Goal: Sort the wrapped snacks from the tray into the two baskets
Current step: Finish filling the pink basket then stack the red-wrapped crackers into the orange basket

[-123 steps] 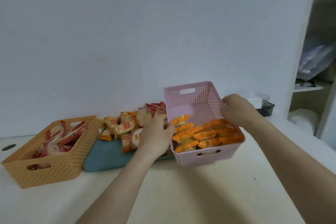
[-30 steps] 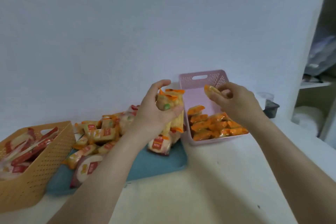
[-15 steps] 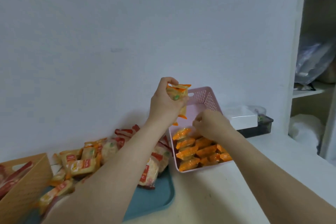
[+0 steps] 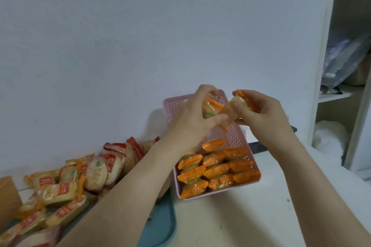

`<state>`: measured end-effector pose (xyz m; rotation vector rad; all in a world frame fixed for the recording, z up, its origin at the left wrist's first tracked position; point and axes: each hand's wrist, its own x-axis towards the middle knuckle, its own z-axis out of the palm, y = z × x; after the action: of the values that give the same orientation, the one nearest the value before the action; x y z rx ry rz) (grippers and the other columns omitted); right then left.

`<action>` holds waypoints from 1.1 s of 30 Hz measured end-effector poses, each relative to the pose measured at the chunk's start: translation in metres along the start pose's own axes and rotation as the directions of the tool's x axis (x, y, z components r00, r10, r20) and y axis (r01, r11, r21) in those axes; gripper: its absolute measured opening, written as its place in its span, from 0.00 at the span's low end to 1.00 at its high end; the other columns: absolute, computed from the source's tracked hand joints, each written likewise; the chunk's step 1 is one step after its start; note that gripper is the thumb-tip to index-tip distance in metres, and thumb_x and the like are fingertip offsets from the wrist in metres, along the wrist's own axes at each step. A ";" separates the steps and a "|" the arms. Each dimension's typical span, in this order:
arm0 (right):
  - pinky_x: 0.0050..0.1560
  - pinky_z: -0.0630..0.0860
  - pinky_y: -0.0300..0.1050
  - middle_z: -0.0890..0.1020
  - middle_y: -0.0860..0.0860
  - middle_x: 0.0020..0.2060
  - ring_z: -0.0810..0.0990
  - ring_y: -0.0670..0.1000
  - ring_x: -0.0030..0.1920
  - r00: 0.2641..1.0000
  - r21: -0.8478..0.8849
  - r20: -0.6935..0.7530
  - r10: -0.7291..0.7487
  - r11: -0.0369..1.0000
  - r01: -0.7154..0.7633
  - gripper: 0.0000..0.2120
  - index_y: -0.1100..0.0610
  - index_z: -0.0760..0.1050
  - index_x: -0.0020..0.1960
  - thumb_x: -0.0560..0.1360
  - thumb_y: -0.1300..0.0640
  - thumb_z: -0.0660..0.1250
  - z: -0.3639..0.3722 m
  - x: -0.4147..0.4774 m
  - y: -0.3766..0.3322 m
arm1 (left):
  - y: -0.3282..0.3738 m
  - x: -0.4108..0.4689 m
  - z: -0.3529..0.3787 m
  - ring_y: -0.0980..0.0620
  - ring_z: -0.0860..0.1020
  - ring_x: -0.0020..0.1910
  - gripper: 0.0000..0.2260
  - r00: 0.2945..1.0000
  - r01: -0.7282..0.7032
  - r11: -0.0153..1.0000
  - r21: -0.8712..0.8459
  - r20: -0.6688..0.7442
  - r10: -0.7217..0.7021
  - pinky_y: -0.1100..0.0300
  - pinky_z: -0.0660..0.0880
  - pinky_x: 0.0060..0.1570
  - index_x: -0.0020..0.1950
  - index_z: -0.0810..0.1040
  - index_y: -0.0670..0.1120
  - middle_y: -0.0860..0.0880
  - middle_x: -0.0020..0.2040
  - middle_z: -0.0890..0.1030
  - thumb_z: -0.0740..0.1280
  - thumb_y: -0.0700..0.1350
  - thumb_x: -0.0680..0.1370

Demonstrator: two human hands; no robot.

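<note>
My left hand (image 4: 191,118) grips a small bunch of orange-wrapped snacks (image 4: 210,109) above the pink basket (image 4: 233,132). My right hand (image 4: 259,112) pinches one orange-wrapped snack (image 4: 240,101) from that bunch. The pink basket holds several orange snacks (image 4: 214,170) laid in rows. Left of it, the teal tray (image 4: 162,230) carries a heap of wrapped snacks (image 4: 84,176), some with red ends, some with orange. Only a corner of the orange basket (image 4: 8,196) shows at the left edge.
A white wall stands close behind the white table (image 4: 251,218). A white shelf unit (image 4: 345,86) with plastic bags stands at the right. A dark container edge (image 4: 258,147) shows behind my right forearm.
My right hand rose out of the pink basket and took hold of a snack at the bunch in my left hand. The left hand stayed raised over the basket.
</note>
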<state>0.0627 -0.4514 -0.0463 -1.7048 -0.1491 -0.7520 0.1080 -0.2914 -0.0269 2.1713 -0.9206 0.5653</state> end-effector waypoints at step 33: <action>0.64 0.56 0.54 0.79 0.41 0.46 0.75 0.49 0.53 0.912 -0.775 0.401 0.089 0.563 0.286 0.11 0.42 0.78 0.55 0.79 0.54 0.60 0.037 -0.009 0.016 | -0.048 -0.022 -0.014 0.54 0.73 0.56 0.23 0.960 -0.083 0.701 0.708 0.247 -0.136 0.41 0.52 0.68 0.50 0.81 0.56 0.58 0.46 0.79 0.49 0.64 0.80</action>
<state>0.0776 -0.4197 -0.0678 -2.7997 -0.1941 -0.5602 0.1281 -0.2469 -0.0517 3.0394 -0.9006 0.6902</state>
